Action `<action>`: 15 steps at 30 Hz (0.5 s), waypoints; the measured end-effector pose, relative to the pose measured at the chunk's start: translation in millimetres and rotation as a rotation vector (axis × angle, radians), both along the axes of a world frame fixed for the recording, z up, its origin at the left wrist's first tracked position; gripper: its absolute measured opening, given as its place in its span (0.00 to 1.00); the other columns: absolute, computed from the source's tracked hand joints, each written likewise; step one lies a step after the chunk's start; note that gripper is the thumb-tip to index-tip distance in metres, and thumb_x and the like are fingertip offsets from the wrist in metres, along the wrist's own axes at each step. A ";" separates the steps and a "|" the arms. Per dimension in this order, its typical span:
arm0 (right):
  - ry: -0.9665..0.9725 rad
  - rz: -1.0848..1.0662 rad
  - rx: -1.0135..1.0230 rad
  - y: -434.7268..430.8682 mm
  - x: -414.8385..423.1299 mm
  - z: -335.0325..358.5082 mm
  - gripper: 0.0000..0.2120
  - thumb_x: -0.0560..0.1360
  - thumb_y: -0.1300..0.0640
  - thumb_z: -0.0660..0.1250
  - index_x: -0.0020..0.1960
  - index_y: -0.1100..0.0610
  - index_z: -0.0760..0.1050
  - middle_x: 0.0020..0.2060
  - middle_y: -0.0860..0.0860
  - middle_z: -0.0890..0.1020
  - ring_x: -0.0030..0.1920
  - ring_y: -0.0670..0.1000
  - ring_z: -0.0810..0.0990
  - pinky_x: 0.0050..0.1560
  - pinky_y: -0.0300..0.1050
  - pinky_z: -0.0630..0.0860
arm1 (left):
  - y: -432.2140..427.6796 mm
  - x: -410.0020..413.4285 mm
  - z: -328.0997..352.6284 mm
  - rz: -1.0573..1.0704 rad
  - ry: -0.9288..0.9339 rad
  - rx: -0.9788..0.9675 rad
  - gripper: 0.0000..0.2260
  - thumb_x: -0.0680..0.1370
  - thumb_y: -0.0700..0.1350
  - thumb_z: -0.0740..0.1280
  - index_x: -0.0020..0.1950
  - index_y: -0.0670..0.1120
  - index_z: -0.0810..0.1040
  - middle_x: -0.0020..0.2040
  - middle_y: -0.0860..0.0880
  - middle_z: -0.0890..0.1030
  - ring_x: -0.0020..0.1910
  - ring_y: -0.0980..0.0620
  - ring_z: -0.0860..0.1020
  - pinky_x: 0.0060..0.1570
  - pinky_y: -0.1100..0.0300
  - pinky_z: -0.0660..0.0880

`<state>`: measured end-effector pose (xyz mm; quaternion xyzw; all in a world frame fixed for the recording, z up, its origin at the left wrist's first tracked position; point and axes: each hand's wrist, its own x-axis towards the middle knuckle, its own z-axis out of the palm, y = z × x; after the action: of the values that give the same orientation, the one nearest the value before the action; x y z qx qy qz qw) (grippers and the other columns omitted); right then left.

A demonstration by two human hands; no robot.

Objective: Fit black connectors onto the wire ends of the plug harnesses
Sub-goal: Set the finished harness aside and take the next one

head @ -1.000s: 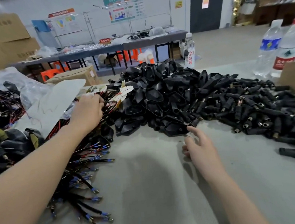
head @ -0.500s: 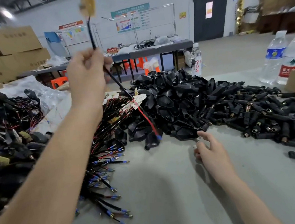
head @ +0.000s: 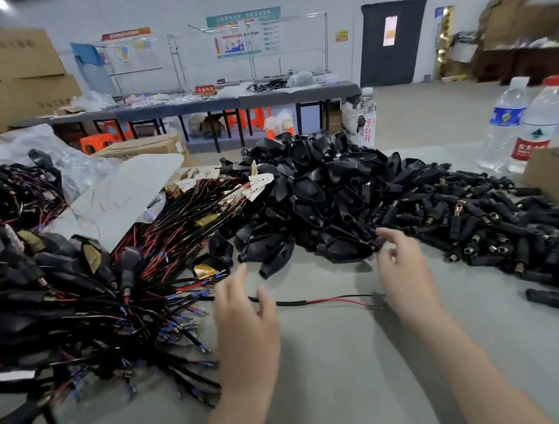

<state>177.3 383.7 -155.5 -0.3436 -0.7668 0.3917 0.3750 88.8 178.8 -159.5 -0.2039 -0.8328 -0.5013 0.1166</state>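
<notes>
A single harness (head: 315, 301) lies flat on the grey surface (head: 345, 384) in the lower middle of the frame, stretched sideways between the two hands. Its left part is black-sheathed; toward the right it splits into a red and a black wire that end in a small dark piece just beside the right hand (head: 408, 278).

The left hand (head: 247, 328) hovers palm-down over the harness's left end, its fingers (head: 241, 276) straight and apart. The wire runs out from between forefinger and thumb, but motion blur hides whether they touch it. The right hand's fingers (head: 390, 236) are loosely curved and apart, holding nothing, their tips at the near edge of the heap of black plug shells (head: 306, 193) in the centre.

To the right of that heap, a spread of black connectors (head: 480, 226), many with brass-coloured ends, runs toward the right edge. The left of the frame holds a big tangle of harnesses (head: 118, 301) with red and black wires and blue-tipped ends.

At upper right stand two water bottles (head: 506, 120), with the corner of a cardboard box (head: 556, 178) below them. Clear plastic bags (head: 29, 148) lie at upper left, behind the tangle.
</notes>
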 end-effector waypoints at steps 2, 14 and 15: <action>-0.120 0.032 0.102 6.5 -11.6 8.3 0.17 0.81 0.59 0.57 0.67 0.49 0.72 0.62 0.52 0.73 0.41 0.42 0.76 0.45 0.41 0.70 | 9.8 8.8 -1.5 -0.183 0.206 -0.194 0.18 0.81 0.45 0.62 0.72 0.48 0.71 0.64 0.52 0.74 0.64 0.52 0.70 0.63 0.65 0.63; -0.582 0.220 0.189 5.4 -12.8 19.1 0.19 0.80 0.57 0.64 0.70 0.55 0.66 0.63 0.58 0.71 0.60 0.59 0.75 0.57 0.48 0.72 | 8.6 7.7 -11.2 -0.386 0.287 -0.507 0.09 0.84 0.52 0.57 0.56 0.55 0.77 0.52 0.57 0.74 0.54 0.55 0.70 0.59 0.59 0.65; -0.634 0.232 0.197 6.7 -6.1 21.6 0.18 0.80 0.57 0.63 0.69 0.56 0.67 0.62 0.58 0.73 0.59 0.58 0.75 0.54 0.46 0.71 | 7.2 8.7 -10.2 -0.394 0.294 -0.501 0.09 0.84 0.51 0.57 0.56 0.54 0.76 0.51 0.57 0.74 0.53 0.55 0.71 0.58 0.58 0.65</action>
<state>171.2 390.4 -133.9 -0.3211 -0.9130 0.2296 0.1025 97.4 186.0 -169.7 -0.4527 -0.8490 -0.2598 0.0825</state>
